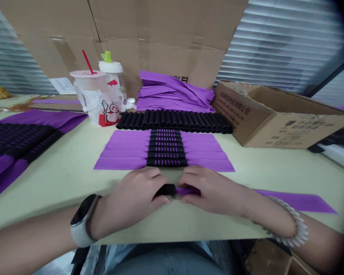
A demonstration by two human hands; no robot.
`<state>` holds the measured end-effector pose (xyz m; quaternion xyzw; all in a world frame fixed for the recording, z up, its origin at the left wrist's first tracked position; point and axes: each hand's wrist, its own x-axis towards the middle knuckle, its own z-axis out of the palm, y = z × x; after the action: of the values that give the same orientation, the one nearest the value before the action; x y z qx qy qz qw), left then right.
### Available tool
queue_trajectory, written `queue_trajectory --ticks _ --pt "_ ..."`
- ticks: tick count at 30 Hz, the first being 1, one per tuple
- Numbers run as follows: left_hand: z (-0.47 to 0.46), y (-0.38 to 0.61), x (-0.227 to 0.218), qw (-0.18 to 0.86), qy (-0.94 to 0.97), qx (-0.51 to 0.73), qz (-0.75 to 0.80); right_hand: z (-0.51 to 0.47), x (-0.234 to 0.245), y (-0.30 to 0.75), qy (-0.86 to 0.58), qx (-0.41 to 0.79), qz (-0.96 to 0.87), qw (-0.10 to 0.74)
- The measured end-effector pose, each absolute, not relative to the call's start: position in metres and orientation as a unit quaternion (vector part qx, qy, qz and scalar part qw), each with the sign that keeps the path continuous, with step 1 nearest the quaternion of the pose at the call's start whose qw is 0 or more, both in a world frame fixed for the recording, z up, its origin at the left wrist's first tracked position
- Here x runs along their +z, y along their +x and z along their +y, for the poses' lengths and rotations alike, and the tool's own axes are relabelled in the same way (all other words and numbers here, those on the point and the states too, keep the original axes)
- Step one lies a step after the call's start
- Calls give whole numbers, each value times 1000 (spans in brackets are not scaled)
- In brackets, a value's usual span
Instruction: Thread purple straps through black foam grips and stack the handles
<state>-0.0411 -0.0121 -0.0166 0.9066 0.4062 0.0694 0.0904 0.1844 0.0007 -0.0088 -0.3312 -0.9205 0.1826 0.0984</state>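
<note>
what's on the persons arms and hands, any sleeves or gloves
The left forearm and right forearm are bare, without sleeves. The left hand and right hand wear no gloves. The left wrist has a smart band with a white strap and black face; the right has a bracelet of pale, translucent petal-shaped beads.

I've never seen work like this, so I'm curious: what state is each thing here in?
Left hand: closed around the black ribbed tube
Black ribbed tube: held between both hands
Right hand: pinching the purple strap
Purple strap: end lying flat on the table
Sleeved purple straps: flat in a neat row
Loose black tubes: lined up side by side
Purple strap pile: loosely stacked
Cardboard box: open
Plastic cup: lidded, red straw standing in it
</note>
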Motion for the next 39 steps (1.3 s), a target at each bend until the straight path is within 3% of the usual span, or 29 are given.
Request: queue_trajectory --ticks 4,13,23,30,39 --pt "-10 -48 -16 105 910 83 392 0 -2 191 -343 190 -917 72" --pt "-10 -46 -20 147 911 112 369 0 -14 185 -350 202 -904 139" --pt "-13 -39 -17 118 915 117 367 1 -17 176 -315 181 -917 167" --pt "-15 -37 -18 108 912 112 379 2 -20 174 -307 142 -928 156" --pt "-23 -43 -17 107 904 130 394 -2 -6 191 -358 196 -907 107"
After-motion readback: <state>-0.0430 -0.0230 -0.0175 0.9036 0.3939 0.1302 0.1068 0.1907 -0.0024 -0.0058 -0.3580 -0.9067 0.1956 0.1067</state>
